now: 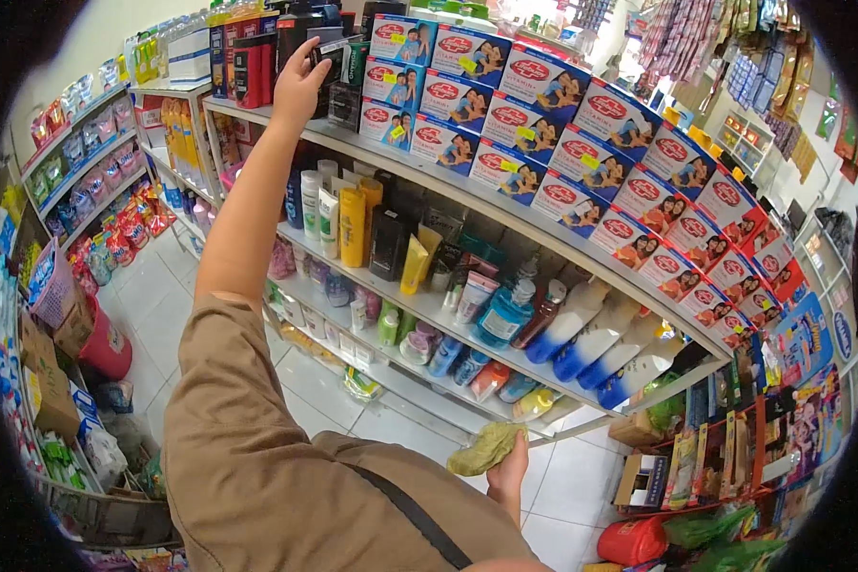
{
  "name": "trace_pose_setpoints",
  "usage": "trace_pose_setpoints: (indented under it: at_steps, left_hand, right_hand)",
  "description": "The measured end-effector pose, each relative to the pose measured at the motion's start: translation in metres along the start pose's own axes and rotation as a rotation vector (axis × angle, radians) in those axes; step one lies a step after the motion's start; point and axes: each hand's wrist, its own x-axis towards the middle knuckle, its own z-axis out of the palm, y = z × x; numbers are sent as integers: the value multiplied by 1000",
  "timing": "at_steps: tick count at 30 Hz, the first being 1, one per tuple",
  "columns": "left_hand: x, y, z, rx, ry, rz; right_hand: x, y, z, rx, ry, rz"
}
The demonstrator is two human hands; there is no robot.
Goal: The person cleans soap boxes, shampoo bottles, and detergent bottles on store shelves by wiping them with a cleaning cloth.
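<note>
My left hand (pixel 298 84) reaches up to the left end of the top shelf, its fingers and thumb closed on a small black box (pixel 332 55) among other dark boxes. Beside it stand red and black packs (pixel 250 71). My right hand (pixel 511 469) hangs low in front of the shelf, closed around a crumpled olive-green cloth (pixel 484 450). Stacked soap boxes (pixel 458 99) in red, white and blue fill the top shelf to the right of my left hand.
The white metal shelf (pixel 429 170) carries tubes and bottles on lower levels, including a blue mouthwash bottle (pixel 505 313). A pink bin (pixel 105 343) and cartons stand at left. A red container (pixel 632 541) sits on the tiled floor (pixel 562 496). Sachets hang at upper right.
</note>
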Motion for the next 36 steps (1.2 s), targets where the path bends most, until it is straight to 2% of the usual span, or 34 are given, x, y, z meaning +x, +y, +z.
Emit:
trace_pose_setpoints:
  at_steps: [4,5,8,12,15,16,18,19,22,23,26,27,30,36]
  left_hand:
    - [-1,-4,6,-10,-38,53]
    - [1,-6,5,4,-81,16]
    - [3,-14,5,195,-65,102]
    - [1,-20,6,264,-22,167]
    - [8,-27,-12,521,168,527]
    - [8,-25,-16,441,278,490]
    - [15,-34,-33,514,438,367]
    - [21,-47,-42,468,426,266]
    - [28,-76,-57,768,251,183]
    - [27,-84,-58,735,220,125]
    - [19,-78,-53,808,118,181]
    - [20,-80,-53,745,91,131]
    - [27,-95,-57,667,107,75]
    - [32,-93,-59,741,60,0]
  right_hand:
    - [3,3,11,-15,29,17]
    - [5,3,11,-18,40,20]
    - [12,4,12,10,63,22]
    - [20,7,15,-4,34,31]
    - [21,9,20,-9,33,26]
    - [22,10,21,-9,25,24]
    - [23,13,23,-9,43,19]
    - [23,14,25,-10,66,16]
    - [24,14,25,-4,96,19]
    - [25,14,25,2,100,21]
    - [29,17,20,11,77,1]
    - [28,17,22,3,92,-1]
    - [27,16,25,-24,109,-4]
    - [26,21,25,-30,110,-4]
